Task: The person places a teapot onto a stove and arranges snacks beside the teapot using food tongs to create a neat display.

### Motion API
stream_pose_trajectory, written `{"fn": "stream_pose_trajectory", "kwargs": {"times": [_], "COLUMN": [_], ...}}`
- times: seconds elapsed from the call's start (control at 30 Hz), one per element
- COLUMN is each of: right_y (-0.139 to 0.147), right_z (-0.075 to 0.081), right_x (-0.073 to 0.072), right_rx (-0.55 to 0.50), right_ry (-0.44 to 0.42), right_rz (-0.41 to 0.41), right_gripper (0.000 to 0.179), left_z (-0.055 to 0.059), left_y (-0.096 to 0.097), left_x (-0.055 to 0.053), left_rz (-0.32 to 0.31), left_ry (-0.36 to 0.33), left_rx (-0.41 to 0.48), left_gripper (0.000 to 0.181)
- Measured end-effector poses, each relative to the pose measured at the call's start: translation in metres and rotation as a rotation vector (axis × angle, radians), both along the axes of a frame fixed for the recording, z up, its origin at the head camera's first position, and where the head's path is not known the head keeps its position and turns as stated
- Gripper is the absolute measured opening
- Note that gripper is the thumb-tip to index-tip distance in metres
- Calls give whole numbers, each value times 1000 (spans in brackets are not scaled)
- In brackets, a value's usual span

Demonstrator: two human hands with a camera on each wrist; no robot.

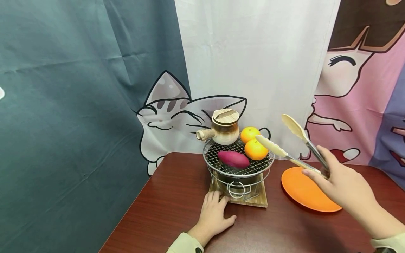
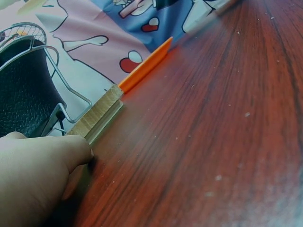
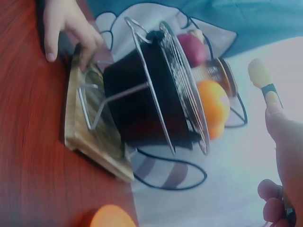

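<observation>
My right hand (image 1: 348,186) grips a pair of tongs (image 1: 311,147), whose pale tips are spread apart. The lower tip overlaps the two oranges (image 1: 257,150) in the head view. The oranges sit on the wire grill rack (image 1: 218,165), with a purple sweet potato (image 1: 233,159) at the front and a clay teapot (image 1: 227,131) with a wooden lid at the back. Under the rack stands a black stove (image 2: 28,90) in a wire frame, on a wooden board (image 1: 261,196). My left hand (image 1: 213,216) rests with extended fingers at the board's front left corner, thumb spread over the table.
An orange plate (image 1: 310,191) lies on the dark red table (image 1: 158,211) to the right of the stove. A printed cloth backdrop (image 1: 259,63) hangs right behind the table, and a teal cloth (image 1: 79,140) hangs along its left side.
</observation>
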State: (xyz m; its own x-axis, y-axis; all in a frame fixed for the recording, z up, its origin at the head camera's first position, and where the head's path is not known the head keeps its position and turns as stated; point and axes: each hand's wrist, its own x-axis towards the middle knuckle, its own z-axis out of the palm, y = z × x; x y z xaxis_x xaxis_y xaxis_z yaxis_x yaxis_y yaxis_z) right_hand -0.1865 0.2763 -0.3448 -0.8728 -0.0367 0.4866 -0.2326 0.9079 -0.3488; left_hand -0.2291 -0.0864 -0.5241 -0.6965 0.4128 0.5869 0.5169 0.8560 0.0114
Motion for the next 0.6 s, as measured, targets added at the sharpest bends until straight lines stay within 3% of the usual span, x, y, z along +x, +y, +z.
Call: {"fn": "stream_pose_trajectory", "kwargs": {"times": [0.23,0.5,0.6], "right_y": [31,76,90], "right_z": [-12,-27,-36], "right_x": [6,0,-2], "right_rx": [-18,-7,-31], "right_ry": [-52,-150,-130], "right_rz": [-80,-187,-221], "right_gripper": [72,76,76], "left_z": [1,-1,-2], "left_y": [0,0,0], "left_x": [0,0,0], "left_rz": [-1,-1,-2], "left_ry": [-8,-3,-1], "left_rx": [7,7,8], "left_gripper": [54,54,54]}}
